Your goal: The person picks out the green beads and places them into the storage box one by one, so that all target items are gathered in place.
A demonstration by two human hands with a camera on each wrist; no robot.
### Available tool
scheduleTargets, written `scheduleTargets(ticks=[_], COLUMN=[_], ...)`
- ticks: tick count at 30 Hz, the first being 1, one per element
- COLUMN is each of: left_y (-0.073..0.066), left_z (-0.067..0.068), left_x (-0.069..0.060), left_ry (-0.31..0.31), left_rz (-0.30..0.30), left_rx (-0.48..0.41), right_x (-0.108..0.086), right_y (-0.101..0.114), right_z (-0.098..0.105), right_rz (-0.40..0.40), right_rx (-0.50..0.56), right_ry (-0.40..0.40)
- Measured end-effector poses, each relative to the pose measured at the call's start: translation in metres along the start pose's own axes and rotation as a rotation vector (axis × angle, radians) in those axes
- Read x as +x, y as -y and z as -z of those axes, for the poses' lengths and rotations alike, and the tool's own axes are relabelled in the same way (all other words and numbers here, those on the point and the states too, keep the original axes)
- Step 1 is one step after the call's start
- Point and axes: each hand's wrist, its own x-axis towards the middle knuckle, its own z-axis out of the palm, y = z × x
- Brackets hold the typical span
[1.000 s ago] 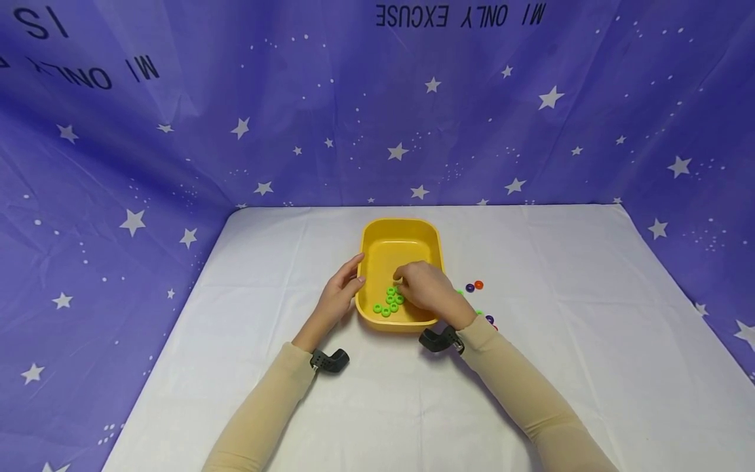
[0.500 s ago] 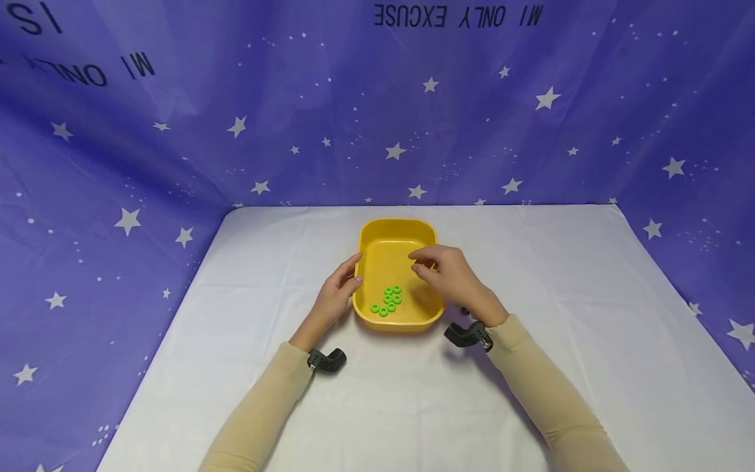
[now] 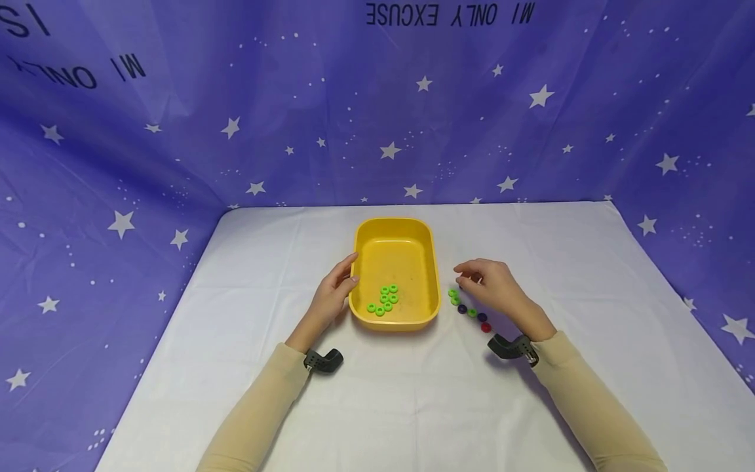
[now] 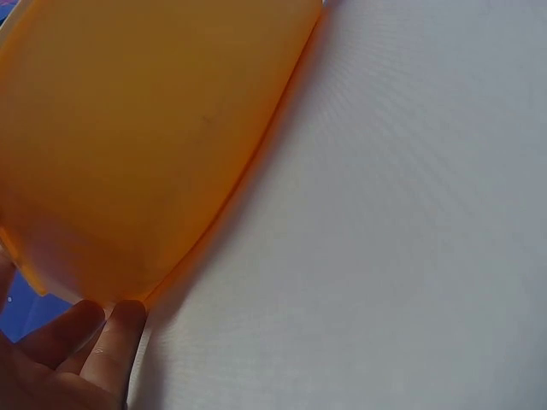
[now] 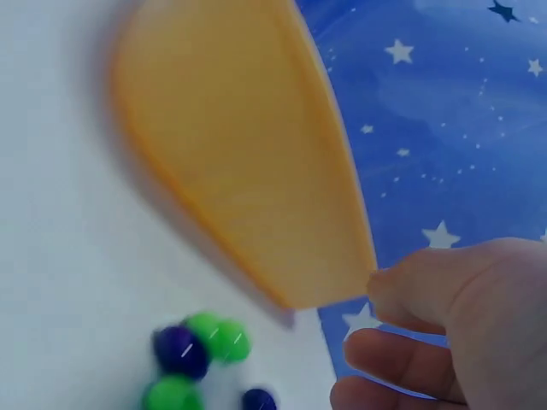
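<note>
A yellow rectangular tray (image 3: 394,325) stands on the table, with several green ring-shaped beads (image 3: 385,299) in its near half. My left hand (image 3: 331,296) touches the tray's left side, thumb and fingers fairly straight against it; in the left wrist view, fingertips (image 4: 128,312) meet the outer wall. To the right of the tray, my right hand (image 3: 494,283) hovers by a loose group of beads, fingers loosely bent, nothing visible between them. That group has green beads (image 3: 455,301), dark purple beads (image 3: 463,309) and a red bead (image 3: 485,327). The hand may hide others.
White cloth (image 3: 377,406) covers the table. A purple star-printed curtain (image 3: 330,105) rises behind it and at both sides. Each wrist wears a black camera mount, the left one (image 3: 324,360) near the tray's front corner and the right one (image 3: 512,347) just nearer than the red bead.
My right hand has left the inside of the tray and moved right, over to the loose beads, uncovering them. My left hand stays at the tray's left side.
</note>
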Motion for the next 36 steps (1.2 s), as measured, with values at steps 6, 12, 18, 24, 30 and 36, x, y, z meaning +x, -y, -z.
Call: scheduleTargets(ticks=[6, 12, 18, 24, 30, 36], left_y=[0.019, 0.020, 0.021, 0.022, 0.021, 0.020], left_z=[0.000, 0.000, 0.000, 0.000, -0.001, 0.000], left_x=[0.008, 0.009, 0.010, 0.011, 0.008, 0.007], left_ry=[-0.016, -0.024, -0.016, -0.014, -0.031, -0.029], left_rz=[-0.026, -0.051, -0.057, -0.063, -0.043, -0.052], left_rx=[-0.013, -0.009, -0.002, -0.016, -0.004, 0.003], right_x=[-0.018, -0.032, -0.045, -0.050, -0.051, -0.051], right_y=[-0.011, -0.018, -0.025, -0.030, -0.030, -0.026], right_z=[0.003, 0.004, 0.000, -0.005, -0.010, -0.014], right_rz=[-0.048, -0.064, -0.084, -0.090, -0.066, -0.064], right_rx=[-0.026, -0.030, -0.036, -0.029, -0.060, -0.099], right_ry=[0.084, 0.126, 0.142, 0.145, 0.133, 0.127])
